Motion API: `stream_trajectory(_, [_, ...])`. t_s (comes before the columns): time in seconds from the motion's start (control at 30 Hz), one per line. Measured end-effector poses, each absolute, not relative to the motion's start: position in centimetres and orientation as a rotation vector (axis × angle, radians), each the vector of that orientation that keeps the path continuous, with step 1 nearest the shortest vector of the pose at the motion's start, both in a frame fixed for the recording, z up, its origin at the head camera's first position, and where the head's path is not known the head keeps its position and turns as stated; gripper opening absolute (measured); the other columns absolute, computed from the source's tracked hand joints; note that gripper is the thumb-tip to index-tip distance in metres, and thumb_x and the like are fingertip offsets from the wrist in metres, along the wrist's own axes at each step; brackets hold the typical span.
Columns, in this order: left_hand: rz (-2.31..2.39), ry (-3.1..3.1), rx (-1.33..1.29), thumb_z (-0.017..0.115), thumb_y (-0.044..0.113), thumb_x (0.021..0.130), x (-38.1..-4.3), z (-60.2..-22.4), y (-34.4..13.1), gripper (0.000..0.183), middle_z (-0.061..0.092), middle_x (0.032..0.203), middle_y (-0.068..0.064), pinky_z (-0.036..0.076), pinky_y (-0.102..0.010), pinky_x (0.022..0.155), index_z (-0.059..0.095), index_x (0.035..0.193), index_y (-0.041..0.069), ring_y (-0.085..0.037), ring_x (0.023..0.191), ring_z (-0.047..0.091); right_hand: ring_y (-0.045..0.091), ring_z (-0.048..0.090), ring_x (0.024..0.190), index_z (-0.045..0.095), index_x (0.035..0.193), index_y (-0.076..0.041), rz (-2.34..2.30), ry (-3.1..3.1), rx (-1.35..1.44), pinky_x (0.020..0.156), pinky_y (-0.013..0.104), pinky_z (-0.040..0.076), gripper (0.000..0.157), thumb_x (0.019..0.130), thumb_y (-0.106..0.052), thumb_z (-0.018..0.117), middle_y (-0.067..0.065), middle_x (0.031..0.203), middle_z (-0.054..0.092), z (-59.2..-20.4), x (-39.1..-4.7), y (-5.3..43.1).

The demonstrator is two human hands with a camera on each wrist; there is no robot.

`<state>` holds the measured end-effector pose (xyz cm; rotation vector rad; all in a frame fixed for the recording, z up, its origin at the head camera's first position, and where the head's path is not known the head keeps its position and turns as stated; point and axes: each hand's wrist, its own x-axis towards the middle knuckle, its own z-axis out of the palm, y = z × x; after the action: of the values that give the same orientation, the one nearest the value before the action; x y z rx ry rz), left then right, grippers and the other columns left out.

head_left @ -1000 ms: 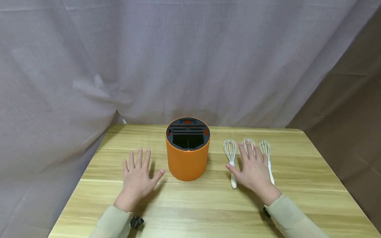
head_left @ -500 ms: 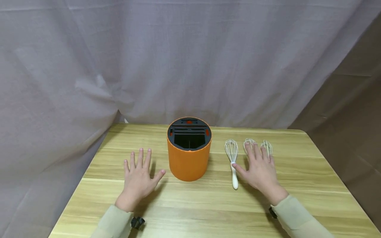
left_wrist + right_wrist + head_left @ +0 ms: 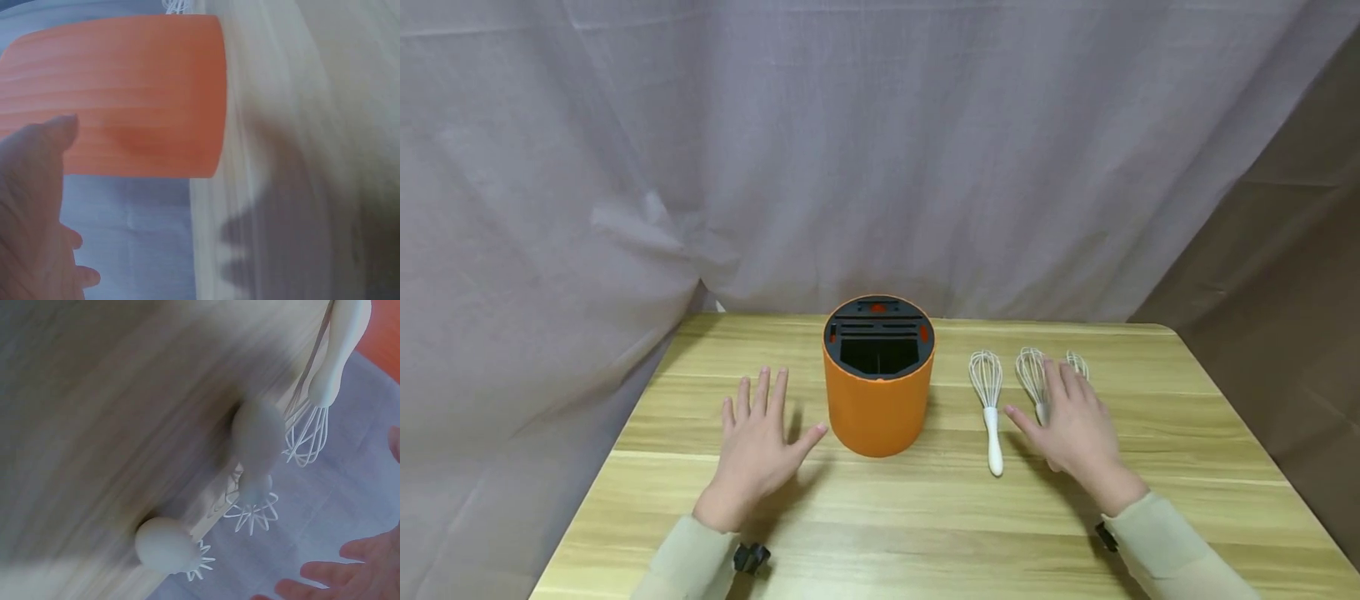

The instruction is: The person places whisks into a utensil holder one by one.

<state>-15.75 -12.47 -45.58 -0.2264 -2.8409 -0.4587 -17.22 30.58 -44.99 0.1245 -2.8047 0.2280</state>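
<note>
Three white whisks lie side by side on the wooden table, right of an orange utensil holder (image 3: 878, 408) with a black slotted top. My right hand (image 3: 1072, 429) hovers over the middle whisk (image 3: 1032, 372) and the right whisk (image 3: 1077, 364), fingers spread, covering much of both. Its thumb points toward the left whisk (image 3: 991, 425), which lies in full sight. In the right wrist view, the right hand's fingers (image 3: 337, 572) stand apart from the whisk handles. My left hand (image 3: 756, 450) is spread in the air left of the holder, its thumb near the orange wall.
The wooden table (image 3: 895, 525) ends at a grey cloth backdrop (image 3: 880, 167), close behind the holder. A brown cloth (image 3: 1277, 333) hangs along the right side. Dark wrist devices show under both sleeves.
My right hand has moved right, uncovering more of the middle whisk and covering more of the right one. My left hand has shifted slightly toward the holder. The whisks stay in place.
</note>
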Motion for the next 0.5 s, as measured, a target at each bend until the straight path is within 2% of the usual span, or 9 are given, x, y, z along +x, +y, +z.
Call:
stream_trajectory(0.23, [-0.72,-2.746,-0.32,0.046,0.066,0.078,-16.2,-43.8,-11.9,0.089,0.008,0.148,-0.001,0.009,-0.053,0.104,0.002,0.144,0.026,-0.03,0.133,0.009,0.047,0.031,0.117,0.013,0.143,-0.007,0.445,-2.8,0.075,0.087,0.063,0.029,0.1,0.073,-0.068,0.051,0.025,0.138,0.027,-44.7,-17.5,31.1])
stream_trajectory(0.33, [-0.854,-2.696,-0.368,0.05,0.06,0.08,-16.3,-42.9,-11.5,0.086,0.007,0.147,0.006,0.013,-0.048,0.105,0.002,0.144,0.029,-0.024,0.133,0.011,0.046,0.034,0.116,0.011,0.144,-0.011,0.578,-2.806,0.013,0.084,0.064,0.032,0.098,0.074,-0.066,0.052,0.024,0.138,0.029,-44.5,-17.5,31.2])
stream_trajectory(0.5, [-1.036,-2.657,-0.407,0.053,0.052,0.082,-16.3,-41.9,-10.9,0.083,0.006,0.146,0.013,0.02,-0.049,0.103,-0.001,0.142,0.035,-0.015,0.132,0.011,0.042,0.042,0.111,0.01,0.144,-0.016,0.793,-2.798,-0.069,0.081,0.059,0.037,0.094,0.075,-0.065,0.051,0.026,0.13,0.038,-44.5,-17.4,31.3])
